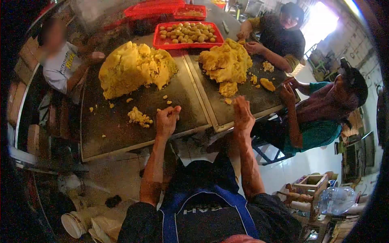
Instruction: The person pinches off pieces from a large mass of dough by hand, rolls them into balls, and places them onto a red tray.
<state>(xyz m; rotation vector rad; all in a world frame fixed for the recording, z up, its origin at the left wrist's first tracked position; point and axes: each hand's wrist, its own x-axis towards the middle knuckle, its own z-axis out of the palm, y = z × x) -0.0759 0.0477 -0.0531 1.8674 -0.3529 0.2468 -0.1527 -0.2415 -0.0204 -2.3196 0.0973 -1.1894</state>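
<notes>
My left hand (167, 120) is over the near part of the table, its fingers curled in and pressed together. Whatever it may hold is hidden. Beside it on the left lies a small heap of yellow dough crumbs (139, 117). My right hand (244, 118) is raised near the table's front edge, fingers stretched forward, with nothing visible in it. Just beyond its fingertips sits a loose piece of yellow dough (228, 89), at the foot of the right dough mound (227, 62). A larger yellow dough mound (135, 67) rests on the left half of the table.
A red tray (159, 45) of round dough balls (188, 32) stands behind the mounds, with more red trays (190, 12) farther back. Co-workers sit at the left and right sides, some with hands over the table. A metal strip (198, 91) divides the dark tabletop (117, 139).
</notes>
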